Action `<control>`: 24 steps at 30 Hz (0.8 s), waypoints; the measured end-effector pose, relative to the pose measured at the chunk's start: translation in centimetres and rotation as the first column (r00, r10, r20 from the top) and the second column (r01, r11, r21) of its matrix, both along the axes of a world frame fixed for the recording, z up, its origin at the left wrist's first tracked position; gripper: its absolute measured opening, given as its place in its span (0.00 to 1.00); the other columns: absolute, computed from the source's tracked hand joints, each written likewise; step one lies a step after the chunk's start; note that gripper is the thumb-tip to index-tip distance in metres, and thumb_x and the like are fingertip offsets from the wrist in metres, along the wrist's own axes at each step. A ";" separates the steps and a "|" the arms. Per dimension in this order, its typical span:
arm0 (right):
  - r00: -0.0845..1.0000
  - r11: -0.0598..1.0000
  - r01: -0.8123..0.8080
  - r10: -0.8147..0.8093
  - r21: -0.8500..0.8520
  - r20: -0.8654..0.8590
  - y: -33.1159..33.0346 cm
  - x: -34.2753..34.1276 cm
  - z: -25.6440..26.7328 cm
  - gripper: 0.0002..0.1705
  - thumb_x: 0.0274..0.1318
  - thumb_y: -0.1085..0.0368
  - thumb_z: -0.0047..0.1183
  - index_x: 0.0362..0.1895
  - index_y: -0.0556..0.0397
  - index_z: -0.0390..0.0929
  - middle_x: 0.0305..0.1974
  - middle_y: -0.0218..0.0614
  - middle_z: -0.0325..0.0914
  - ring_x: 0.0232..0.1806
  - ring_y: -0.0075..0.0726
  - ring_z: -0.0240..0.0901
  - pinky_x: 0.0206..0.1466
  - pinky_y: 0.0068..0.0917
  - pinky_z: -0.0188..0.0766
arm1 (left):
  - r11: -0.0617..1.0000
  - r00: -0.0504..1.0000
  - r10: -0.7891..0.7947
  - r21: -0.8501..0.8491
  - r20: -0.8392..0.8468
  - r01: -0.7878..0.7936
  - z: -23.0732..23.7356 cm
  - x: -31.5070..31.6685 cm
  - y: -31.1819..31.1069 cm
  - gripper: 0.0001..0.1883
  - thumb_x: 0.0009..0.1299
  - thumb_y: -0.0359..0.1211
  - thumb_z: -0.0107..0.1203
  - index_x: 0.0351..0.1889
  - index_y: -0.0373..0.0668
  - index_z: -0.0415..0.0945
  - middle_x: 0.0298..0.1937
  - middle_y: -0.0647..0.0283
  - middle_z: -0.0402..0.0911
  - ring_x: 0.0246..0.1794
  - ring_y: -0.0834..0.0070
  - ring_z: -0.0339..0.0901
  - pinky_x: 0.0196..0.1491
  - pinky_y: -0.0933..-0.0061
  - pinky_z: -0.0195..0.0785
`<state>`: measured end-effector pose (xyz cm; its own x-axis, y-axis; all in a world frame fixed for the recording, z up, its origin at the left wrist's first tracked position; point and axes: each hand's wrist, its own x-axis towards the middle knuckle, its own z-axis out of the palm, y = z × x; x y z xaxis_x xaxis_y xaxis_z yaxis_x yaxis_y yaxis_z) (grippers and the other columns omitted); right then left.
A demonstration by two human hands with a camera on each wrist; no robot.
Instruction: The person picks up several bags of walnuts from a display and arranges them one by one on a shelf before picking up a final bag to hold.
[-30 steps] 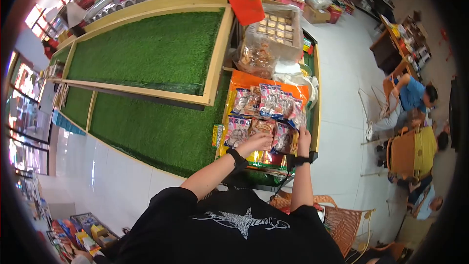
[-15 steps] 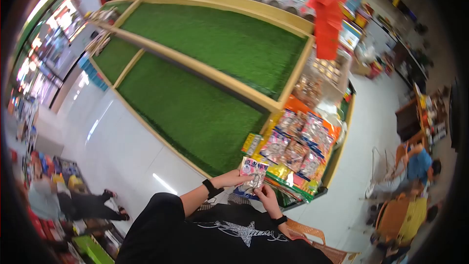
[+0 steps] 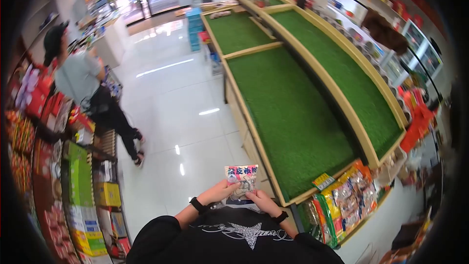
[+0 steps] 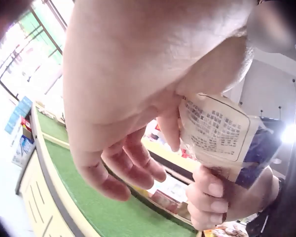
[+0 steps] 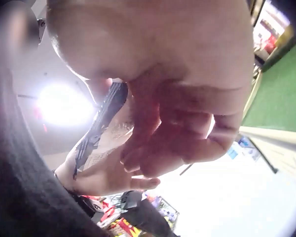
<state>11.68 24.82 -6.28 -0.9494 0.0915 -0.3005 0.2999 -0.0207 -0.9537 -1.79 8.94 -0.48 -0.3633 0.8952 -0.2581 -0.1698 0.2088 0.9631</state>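
A small printed packet [image 3: 241,178], pink and white with dark blue lettering, is held in front of the chest. The left hand [image 3: 218,193] pinches its left edge, and the right hand [image 3: 264,202] grips its lower right part. In the left wrist view the packet's back [image 4: 214,129] shows small print; the left hand [image 4: 138,74] has thumb and index finger on it, the other fingers loosely bent. The right wrist view shows the packet [image 5: 101,123] edge-on between the right hand [image 5: 172,98] and the left.
A stand with green turf trays [image 3: 298,117] fills the right side, its wooden rim near the right arm. More snack packets [image 3: 349,198] lie at its near end. A person [image 3: 80,78] stands by the shelves [image 3: 78,181] at the left, across the tiled floor [image 3: 176,112].
The hands have left the packet display with one packet and brought it before the chest. The head view has turned left toward the aisle, and the standing person now shows fully.
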 end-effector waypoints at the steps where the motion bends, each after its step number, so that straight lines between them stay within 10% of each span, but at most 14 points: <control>1: 1.000 0.999 -0.018 0.018 0.031 -0.014 -1.2 -1.3 -0.2 0.24 0.57 0.48 0.48 0.25 0.59 0.70 0.20 0.30 0.67 0.25 0.23 0.61 0.29 0.25 0.62 | 0.996 0.998 0.055 -0.072 0.032 -0.052 0.8 -0.5 -1.6 0.19 0.72 0.41 0.42 0.53 0.36 0.68 0.46 0.64 0.75 0.45 0.79 0.70 0.48 0.75 0.65; 11: 0.930 0.914 -0.356 0.367 0.196 -0.024 -8.8 -11.1 7.2 0.17 0.58 0.57 0.48 0.35 0.63 0.72 0.26 0.34 0.74 0.29 0.22 0.67 0.35 0.24 0.66 | 0.898 0.904 0.424 -0.104 -0.057 -0.427 -1.3 -2.3 -13.0 0.17 0.68 0.40 0.50 0.46 0.36 0.74 0.40 0.65 0.78 0.39 0.81 0.72 0.42 0.78 0.66; 24: 0.891 0.860 -0.405 0.447 0.310 -0.075 -6.1 -21.3 9.3 0.16 0.55 0.57 0.51 0.35 0.59 0.75 0.26 0.40 0.75 0.27 0.40 0.71 0.34 0.31 0.66 | 0.823 0.823 0.568 -0.011 0.019 -0.568 1.3 -11.1 -9.4 0.11 0.65 0.32 0.53 0.41 0.33 0.76 0.36 0.66 0.79 0.35 0.85 0.72 0.38 0.80 0.67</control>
<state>-9.58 18.76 3.03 -0.9444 -0.2717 -0.1851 0.0820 0.3505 -0.9329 -12.85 -0.45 0.83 -0.8019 0.5304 -0.2751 -0.2795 0.0739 0.9573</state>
